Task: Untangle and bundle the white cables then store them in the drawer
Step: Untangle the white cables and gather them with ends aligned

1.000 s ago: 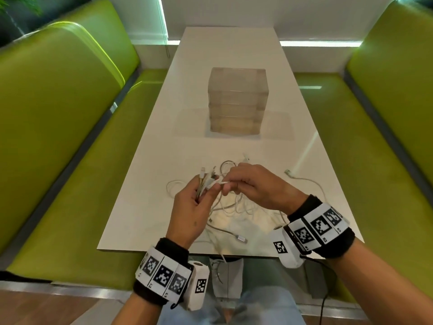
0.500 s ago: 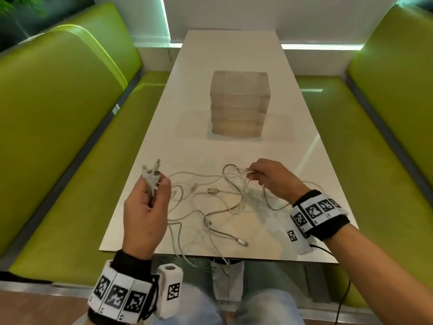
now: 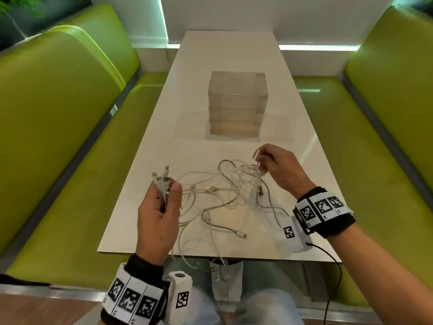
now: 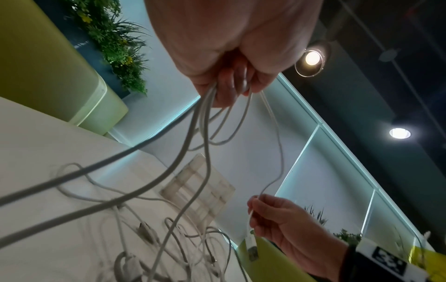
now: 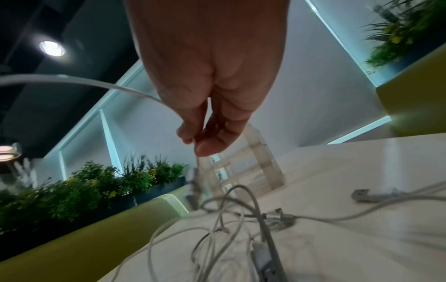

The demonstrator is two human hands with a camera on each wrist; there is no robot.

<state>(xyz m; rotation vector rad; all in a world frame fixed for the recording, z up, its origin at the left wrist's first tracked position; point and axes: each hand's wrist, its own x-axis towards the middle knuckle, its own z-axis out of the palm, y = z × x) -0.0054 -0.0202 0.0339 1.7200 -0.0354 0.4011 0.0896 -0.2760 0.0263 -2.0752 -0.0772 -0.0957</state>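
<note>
A person's left hand [image 3: 157,214] grips several white charging cables [image 3: 225,195] by their plug ends; the right hand [image 3: 278,168] pinches one strand. The tangle lies near the white table's [image 3: 150,184] front edge, before a closed clear drawer unit [image 3: 236,104].

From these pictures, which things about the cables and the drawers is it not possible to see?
- Number of cables: head view, the strands cross in one tangle.
- Cable lengths: head view, some hang past the table edge, out of sight.
- Drawer unit: all views, translucent fronts hide what is inside.
- Plug types in the left hand: head view, too small.
- Plug below the right hand: right wrist view, blurred.
</note>
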